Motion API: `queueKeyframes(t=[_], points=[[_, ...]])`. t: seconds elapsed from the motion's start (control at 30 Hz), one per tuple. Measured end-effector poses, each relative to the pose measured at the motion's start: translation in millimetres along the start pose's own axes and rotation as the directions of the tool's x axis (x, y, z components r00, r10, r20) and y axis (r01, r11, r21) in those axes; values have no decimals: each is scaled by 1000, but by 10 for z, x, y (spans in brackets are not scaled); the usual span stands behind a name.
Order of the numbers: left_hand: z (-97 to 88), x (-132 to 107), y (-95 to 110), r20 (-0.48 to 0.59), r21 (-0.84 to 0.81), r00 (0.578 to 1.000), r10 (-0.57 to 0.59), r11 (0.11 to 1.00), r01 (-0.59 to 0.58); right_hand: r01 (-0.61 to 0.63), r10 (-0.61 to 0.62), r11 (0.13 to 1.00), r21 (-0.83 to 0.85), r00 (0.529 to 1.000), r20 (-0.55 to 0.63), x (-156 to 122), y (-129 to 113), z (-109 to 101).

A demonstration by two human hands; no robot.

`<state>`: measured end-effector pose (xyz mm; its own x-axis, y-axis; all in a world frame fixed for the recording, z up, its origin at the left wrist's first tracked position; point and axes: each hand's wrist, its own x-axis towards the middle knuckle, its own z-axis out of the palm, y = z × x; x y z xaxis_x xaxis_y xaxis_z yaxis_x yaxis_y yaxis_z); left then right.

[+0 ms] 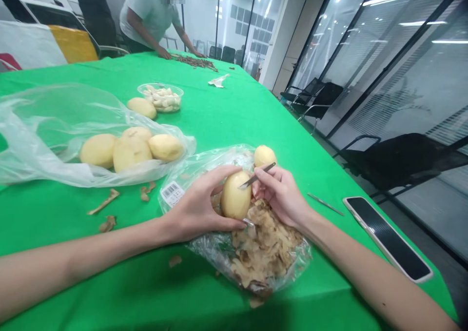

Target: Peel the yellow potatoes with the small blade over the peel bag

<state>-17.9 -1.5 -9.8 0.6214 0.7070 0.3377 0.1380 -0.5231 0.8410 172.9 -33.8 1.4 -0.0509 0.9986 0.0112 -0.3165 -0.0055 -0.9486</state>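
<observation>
left fingers (pixel 227 224) clenched on a potato (pixel 236 195), right fingers (pixel 263 187) pinching a blade (pixel 258 175), peelings (pixel 263 245) in a plastic bag (pixel 204 247)

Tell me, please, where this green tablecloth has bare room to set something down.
Green tablecloth lies open right of the round clear tub, above the yellow potato. Crowded: the left hand on a peeled potato, right hand with a slim metal peeler, the brown peelings, and the clear bag of potatoes.
</observation>
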Motion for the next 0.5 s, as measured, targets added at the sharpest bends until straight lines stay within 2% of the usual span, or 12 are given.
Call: queueKeyframes(t=[0.27,0.5], points=[[-4,4,-1,-6,-19,1000,-8,1000,8,30,-29,997,-66,1000,11,-23,-11,25],[-7,11,5,7,-12,1000,-24,1000,24,24,-25,998,-51,1000,-13,-27,-11,9]])
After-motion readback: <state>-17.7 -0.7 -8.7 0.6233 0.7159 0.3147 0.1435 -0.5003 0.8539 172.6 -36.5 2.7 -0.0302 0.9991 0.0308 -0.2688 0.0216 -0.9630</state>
